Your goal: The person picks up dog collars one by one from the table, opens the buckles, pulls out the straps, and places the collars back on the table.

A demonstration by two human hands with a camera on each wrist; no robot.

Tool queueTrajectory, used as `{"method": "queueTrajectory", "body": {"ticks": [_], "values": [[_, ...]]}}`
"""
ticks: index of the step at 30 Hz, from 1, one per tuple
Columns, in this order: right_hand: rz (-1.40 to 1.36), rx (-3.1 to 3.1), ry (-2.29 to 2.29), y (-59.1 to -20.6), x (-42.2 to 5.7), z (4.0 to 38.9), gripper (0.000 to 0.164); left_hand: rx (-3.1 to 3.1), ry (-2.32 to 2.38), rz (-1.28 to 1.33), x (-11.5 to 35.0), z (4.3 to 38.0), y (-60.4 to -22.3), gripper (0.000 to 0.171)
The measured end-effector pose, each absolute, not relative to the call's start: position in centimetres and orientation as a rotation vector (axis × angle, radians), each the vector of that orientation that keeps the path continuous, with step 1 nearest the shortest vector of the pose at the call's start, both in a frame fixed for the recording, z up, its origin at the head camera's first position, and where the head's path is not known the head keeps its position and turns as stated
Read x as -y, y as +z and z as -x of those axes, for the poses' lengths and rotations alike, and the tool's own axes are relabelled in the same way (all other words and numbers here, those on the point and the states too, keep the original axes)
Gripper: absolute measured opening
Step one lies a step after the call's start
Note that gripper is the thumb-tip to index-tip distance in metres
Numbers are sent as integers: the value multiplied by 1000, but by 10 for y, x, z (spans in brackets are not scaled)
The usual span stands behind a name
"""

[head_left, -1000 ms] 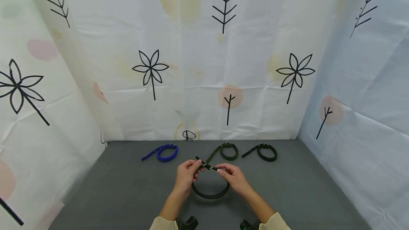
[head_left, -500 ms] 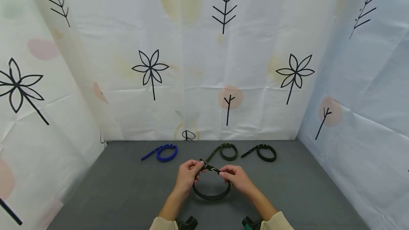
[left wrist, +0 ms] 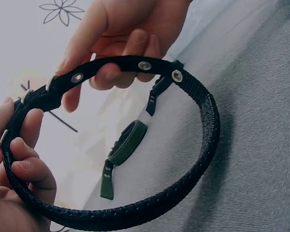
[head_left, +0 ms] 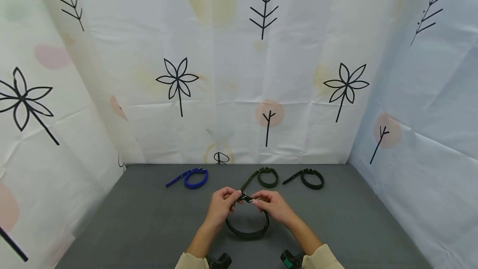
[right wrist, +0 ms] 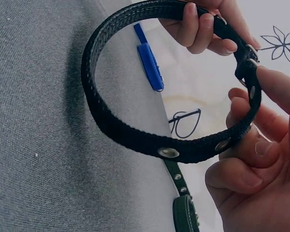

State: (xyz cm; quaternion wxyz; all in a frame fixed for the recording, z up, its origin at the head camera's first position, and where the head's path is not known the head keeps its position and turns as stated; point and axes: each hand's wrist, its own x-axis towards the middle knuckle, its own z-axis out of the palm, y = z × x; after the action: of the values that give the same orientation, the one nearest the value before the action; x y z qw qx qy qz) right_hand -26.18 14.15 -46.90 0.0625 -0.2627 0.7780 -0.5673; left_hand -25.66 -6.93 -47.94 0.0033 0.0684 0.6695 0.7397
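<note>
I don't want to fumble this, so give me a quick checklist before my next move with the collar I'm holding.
1. Left hand gripping the held collar: ok, beside the metal fittings.
2. Right hand gripping it too: ok, on the band just across the fittings.
3. Band forming a full loop: ok, both wrist views show it going all the way round.
4. Fastening locked in an eyelet: cannot tell, the detail is too small.
5. A hand free for something else: not ok, both are holding the collar.
6. Blue collar and dark collar clear of the hands: ok, both lie apart.
</note>
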Motion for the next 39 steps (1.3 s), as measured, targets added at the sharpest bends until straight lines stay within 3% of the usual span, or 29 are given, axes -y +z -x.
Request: {"method": "queueTrajectory", "body": {"ticks": [12, 25, 39], "values": [[868, -2296, -1698, -469, -152, 261, 25, -2025, 2209, -371, 87, 261, -476, 20], [806, -2201, -1678, -467, -170, 260, 24, -1532, 1954, -826, 117, 264, -472, 42], [842, -1999, -1787, -471, -182, 261, 20, -1378, 1896, -871, 121, 260, -470, 67]]}}
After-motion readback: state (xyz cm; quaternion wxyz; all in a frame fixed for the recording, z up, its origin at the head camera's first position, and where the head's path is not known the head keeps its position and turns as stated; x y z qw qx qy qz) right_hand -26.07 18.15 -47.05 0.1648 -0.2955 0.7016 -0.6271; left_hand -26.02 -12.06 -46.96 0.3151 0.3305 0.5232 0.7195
